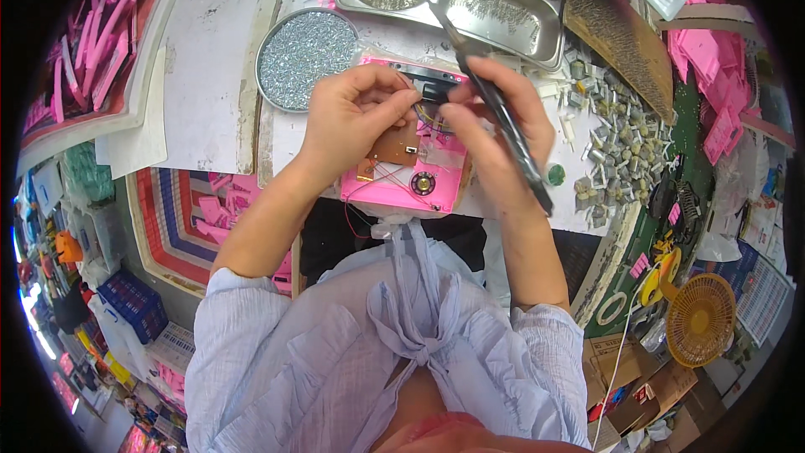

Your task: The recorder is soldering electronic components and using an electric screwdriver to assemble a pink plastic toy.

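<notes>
A pink plastic housing (449,189) lies before me on the table, with a brown circuit board (392,149), a small round speaker (423,183) and thin wires in it. Over its upper part, my left hand (360,109) is closed in a pinch at the left side of a small black part (433,92); what the fingertips hold is hidden. My right hand (507,122) is closed around a long black tool (509,130) with a tapered tip pointing up and away. Its thumb and finger come close to the black part's right side; whether they touch it I cannot tell.
A round tray (261,63) of small screws stands at the left. Behind is a metal compartment tray (549,44) with small metal pieces. Several small metal motors (620,138) are heaped at the right, near a green round piece (556,174). A bin (138,201) holds pink parts.
</notes>
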Tool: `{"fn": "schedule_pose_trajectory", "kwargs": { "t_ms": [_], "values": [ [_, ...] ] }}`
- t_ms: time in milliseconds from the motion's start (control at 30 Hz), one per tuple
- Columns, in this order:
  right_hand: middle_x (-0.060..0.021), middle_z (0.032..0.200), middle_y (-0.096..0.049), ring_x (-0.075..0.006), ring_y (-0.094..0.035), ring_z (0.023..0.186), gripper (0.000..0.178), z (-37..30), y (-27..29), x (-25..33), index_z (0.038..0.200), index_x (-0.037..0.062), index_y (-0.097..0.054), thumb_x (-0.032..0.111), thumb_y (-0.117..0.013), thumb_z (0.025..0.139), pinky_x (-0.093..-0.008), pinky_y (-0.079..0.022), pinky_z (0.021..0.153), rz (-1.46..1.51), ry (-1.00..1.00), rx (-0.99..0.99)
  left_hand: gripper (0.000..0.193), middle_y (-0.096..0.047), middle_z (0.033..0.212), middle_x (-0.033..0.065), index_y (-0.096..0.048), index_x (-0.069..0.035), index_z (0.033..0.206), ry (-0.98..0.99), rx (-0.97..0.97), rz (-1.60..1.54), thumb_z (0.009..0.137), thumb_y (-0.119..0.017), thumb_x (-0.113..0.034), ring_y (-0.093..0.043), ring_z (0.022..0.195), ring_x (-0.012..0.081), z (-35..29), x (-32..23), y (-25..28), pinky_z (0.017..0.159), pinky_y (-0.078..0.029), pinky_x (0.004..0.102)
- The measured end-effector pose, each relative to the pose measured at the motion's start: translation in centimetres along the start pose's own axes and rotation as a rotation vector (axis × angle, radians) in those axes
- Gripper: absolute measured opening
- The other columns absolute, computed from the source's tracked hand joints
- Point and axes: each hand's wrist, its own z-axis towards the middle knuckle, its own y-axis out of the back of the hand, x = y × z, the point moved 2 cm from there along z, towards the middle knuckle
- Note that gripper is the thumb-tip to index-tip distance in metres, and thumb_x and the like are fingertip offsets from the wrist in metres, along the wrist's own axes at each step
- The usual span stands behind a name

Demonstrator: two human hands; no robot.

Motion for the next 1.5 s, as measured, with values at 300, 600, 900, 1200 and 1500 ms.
{"fn": "schedule_pose_trajectory", "kwargs": {
  "t_ms": [300,600,900,1200,1500],
  "values": [
    [-0.0070,0.104,-0.066,-0.0133,-0.066,0.093,0.056,2.5,-3.4,-0.4,0.137,0.0066,-0.056,-0.007,-0.071,0.085,-0.0272,-0.055,0.084,0.057,0.079,0.042,0.015,-0.072,0.084,0.0016,-0.072,0.002,0.105,-0.005,0.029,0.115,0.094,-0.073,-0.008,-0.063,0.069,0.0038,-0.2,0.2,0.9,0.062,-0.051,0.0195],
    [-0.0080,0.100,-0.066,-0.0155,-0.066,0.087,0.055,1.1,-3.0,-1.9,0.131,0.0063,-0.061,-0.007,-0.076,0.080,-0.0275,-0.055,0.077,-0.084,0.166,-0.081,0.012,-0.064,0.079,-0.0042,-0.071,0.000,0.101,-0.003,0.052,0.106,0.096,-0.072,-0.011,-0.054,0.068,0.0005,0.0,-0.2,0.9,0.059,-0.044,0.0198],
    [-0.0132,0.106,-0.071,-0.0271,-0.071,0.093,0.062,-2.3,-2.0,-2.2,0.133,0.0040,-0.057,-0.010,-0.080,0.077,-0.0403,-0.052,0.100,-0.515,0.519,-0.013,0.012,-0.063,0.074,0.0004,-0.069,0.000,0.091,0.042,0.102,0.336,0.091,-0.073,-0.011,-0.055,0.062,0.0036,-0.1,-1.6,1.0,0.057,-0.044,0.0230],
    [-0.0097,0.096,-0.068,-0.0253,-0.067,0.084,0.049,-3.8,-0.2,-3.4,0.122,0.0032,-0.064,0.000,-0.084,0.077,-0.0462,-0.049,0.100,-0.341,0.376,-0.110,0.007,-0.055,0.089,0.0025,-0.065,0.000,0.088,-0.320,0.095,0.573,0.088,-0.072,-0.003,-0.051,0.069,0.0078,-0.3,-1.3,-0.4,0.057,-0.040,0.0235],
    [-0.0147,0.091,-0.069,-0.0216,-0.064,0.071,0.032,-4.7,3.7,-1.0,0.109,-0.0030,-0.064,0.003,-0.078,0.081,-0.0308,-0.052,0.064,-0.260,0.334,-0.096,0.007,-0.053,0.089,0.0022,-0.065,0.001,0.087,-0.320,0.066,0.552,0.086,-0.071,0.000,-0.047,0.066,0.0068,-0.3,-0.9,-0.2,0.055,-0.038,0.0225]
  ]
}}
